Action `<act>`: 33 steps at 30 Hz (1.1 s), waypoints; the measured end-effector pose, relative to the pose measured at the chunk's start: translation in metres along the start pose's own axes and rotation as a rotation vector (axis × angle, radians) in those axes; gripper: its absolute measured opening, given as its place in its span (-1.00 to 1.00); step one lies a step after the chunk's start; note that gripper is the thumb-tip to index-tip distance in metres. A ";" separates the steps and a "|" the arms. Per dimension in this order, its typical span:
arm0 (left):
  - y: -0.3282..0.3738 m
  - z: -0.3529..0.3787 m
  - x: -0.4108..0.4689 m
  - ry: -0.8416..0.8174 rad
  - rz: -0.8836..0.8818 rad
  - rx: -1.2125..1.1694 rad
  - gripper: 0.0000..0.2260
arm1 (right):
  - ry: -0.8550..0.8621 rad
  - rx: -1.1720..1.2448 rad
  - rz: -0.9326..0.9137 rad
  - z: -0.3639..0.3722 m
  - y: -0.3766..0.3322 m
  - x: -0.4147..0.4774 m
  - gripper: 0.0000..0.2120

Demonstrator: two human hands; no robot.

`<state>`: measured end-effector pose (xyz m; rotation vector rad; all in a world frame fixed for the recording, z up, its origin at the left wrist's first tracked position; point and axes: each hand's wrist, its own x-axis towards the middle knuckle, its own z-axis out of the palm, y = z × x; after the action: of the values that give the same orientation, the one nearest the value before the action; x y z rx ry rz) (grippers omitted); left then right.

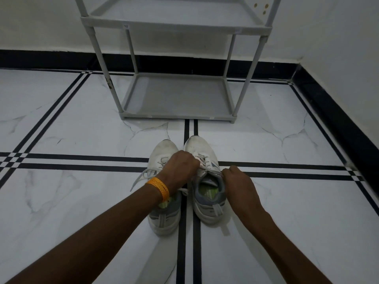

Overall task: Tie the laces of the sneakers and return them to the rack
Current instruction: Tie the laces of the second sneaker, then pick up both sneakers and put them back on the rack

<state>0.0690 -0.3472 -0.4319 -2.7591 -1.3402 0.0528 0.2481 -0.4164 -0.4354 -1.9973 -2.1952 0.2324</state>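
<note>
Two white sneakers stand side by side on the floor, toes pointing at the rack. The right sneaker (207, 193) has its laces (206, 165) pulled tight across the tongue. My left hand (180, 171) pinches the laces from the left, reaching over the left sneaker (164, 214). My right hand (240, 185) grips the lace end at the right side of the same shoe. A loose lace (141, 177) of the left sneaker trails out to the left over the floor.
A grey shoe rack (178, 95) stands against the wall just beyond the sneakers, its bottom and upper shelves bare. White marble floor tiles with black stripes surround the shoes. A black skirting board (338, 119) runs along the right wall. An orange thread band circles my left wrist.
</note>
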 end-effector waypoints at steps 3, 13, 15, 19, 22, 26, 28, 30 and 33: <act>-0.009 0.001 0.001 -0.044 -0.045 -0.032 -0.83 | -0.016 0.006 0.008 0.001 0.004 0.001 -0.90; -0.018 0.005 -0.024 0.088 -0.217 -0.307 -0.74 | -0.028 0.217 0.049 -0.006 0.017 0.009 -0.72; -0.031 0.002 -0.045 0.147 -0.423 -0.421 -0.55 | -0.177 0.418 0.131 -0.015 0.020 0.014 -0.72; -0.063 0.000 -0.084 -0.161 -0.802 -0.757 -0.26 | -0.474 0.560 0.200 -0.008 0.018 0.023 -0.83; -0.072 0.001 -0.097 -0.497 -0.774 -1.104 -0.34 | -0.477 0.565 0.210 0.001 0.013 0.031 -0.91; -0.051 0.031 -0.090 -0.209 -0.682 -0.836 -0.50 | -0.415 0.612 0.216 0.014 -0.001 0.031 -0.84; -0.045 0.040 -0.087 -0.017 -0.674 -0.792 -0.60 | -0.368 0.627 0.206 0.017 -0.007 0.031 -0.81; -0.046 0.043 -0.085 0.062 -0.669 -0.815 -0.57 | -0.347 0.634 0.205 0.015 -0.010 0.033 -0.78; -0.045 0.030 -0.086 0.090 -0.649 -0.842 -0.50 | -0.358 0.618 0.205 0.001 -0.017 0.033 -0.70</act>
<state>-0.0207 -0.3854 -0.4579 -2.5840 -2.6044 -0.8302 0.2282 -0.3854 -0.4317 -1.8995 -1.7557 1.2104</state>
